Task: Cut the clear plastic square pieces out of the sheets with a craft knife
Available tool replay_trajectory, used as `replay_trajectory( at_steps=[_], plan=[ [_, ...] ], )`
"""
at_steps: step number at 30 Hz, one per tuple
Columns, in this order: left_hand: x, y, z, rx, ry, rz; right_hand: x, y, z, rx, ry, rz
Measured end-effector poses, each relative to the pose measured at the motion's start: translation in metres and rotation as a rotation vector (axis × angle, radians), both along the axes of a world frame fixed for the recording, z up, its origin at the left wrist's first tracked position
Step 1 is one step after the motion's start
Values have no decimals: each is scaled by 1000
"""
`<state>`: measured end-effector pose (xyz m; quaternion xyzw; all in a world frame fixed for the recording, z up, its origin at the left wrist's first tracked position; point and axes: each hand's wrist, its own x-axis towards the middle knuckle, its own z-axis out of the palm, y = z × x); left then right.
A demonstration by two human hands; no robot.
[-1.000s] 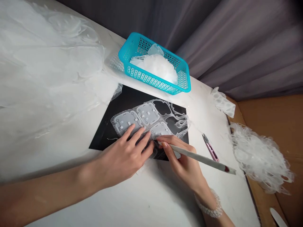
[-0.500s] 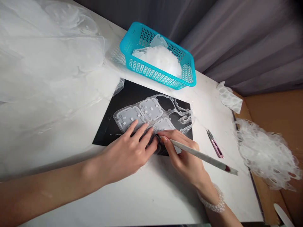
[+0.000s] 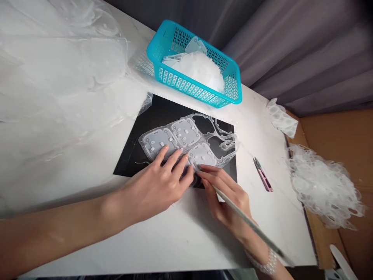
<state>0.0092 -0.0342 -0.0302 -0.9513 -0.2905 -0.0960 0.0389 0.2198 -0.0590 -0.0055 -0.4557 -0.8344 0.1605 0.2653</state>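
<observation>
Our left hand [image 3: 151,190] pressed open-fingered on a clear plastic sheet [image 3: 186,134] lying on a black mat [image 3: 129,165] by the near edge of the desk [image 3: 189,241], while our right hand [image 3: 225,198] gripped a white stick [image 3: 247,221].

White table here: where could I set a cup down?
Bare white table shows in front of the black mat, and between the right hand and the pink thread snips. It is crowded on the mat, where the left hand and the slim stick in the right hand meet the clear plastic sheet.
</observation>
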Motion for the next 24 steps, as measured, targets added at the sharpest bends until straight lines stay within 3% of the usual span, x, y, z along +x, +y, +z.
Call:
replay_trajectory(
  at_steps=[7,11,19,24],
  plan=[
    [2,-3,-3,-21,-63,24,0,5,-21,188,-188,71],
    [5,-6,-5,-19,-49,70,-3,5,-20,200,-250,40],
    [6,-9,-18,-37,-137,123,-9,13,-14,193,-369,118],
    [5,-7,-19,-29,-129,111,-8,14,-13,208,-327,120]
  ],
)
